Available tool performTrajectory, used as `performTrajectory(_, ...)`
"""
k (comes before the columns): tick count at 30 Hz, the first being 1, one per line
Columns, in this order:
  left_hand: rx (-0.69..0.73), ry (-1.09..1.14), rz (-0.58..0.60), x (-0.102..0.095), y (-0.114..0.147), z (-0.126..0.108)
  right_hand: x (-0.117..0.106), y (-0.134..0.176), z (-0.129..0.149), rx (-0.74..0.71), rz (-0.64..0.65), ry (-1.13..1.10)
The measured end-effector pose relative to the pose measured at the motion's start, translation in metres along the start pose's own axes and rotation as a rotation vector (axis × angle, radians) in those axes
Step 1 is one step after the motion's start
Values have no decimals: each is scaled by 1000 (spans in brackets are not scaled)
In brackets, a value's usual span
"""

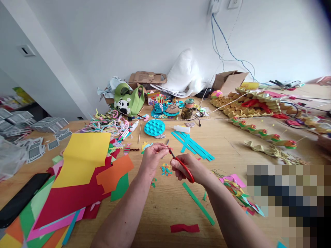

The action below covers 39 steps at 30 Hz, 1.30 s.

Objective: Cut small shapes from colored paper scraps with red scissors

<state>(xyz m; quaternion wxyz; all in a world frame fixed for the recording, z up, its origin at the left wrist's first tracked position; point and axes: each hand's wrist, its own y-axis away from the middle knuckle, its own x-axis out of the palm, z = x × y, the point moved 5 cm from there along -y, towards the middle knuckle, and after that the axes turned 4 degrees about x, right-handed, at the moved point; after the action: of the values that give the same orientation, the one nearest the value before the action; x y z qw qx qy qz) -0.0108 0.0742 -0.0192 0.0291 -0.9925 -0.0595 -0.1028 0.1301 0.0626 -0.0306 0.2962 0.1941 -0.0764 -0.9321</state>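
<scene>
My right hand (188, 166) grips scissors (185, 169) by their red handles, blades pointing away from me. Close to the blades, the fingers of my left hand (154, 153) are pinched together; what they hold is too small to make out, though a bit of red shows there. Below my hands lies a small heap of coloured paper bits (166, 169), blue, orange and yellow. A green paper strip (198, 204) and a red paper strip (184, 228) rest nearer to me. Beyond my hands are several blue paper strips (191, 144) and a round blue lattice piece (154, 127).
Coloured paper sheets (80, 158) and a black phone (24, 196) lie on the left. Pipe cleaners (106, 123), a green bag (129, 101) and a glass jar (188, 109) stand farther back. Egg cartons (232, 105) and paper scraps (239, 193) are at right.
</scene>
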Motion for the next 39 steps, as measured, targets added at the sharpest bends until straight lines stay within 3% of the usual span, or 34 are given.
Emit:
performTrajectory(14,-21,4,21,0,-1,5,0,-1,-1,27,-16,-46)
performTrajectory(22,-97,184,-40,-1,0,7,-1,0,-1,44,-38,-59)
performTrajectory(28,-26,39,36,3,0,6,-1,-1,-1,44,-46,-45)
performTrajectory(39,6,32,60,3,0,5,-1,1,2,16,-18,-50)
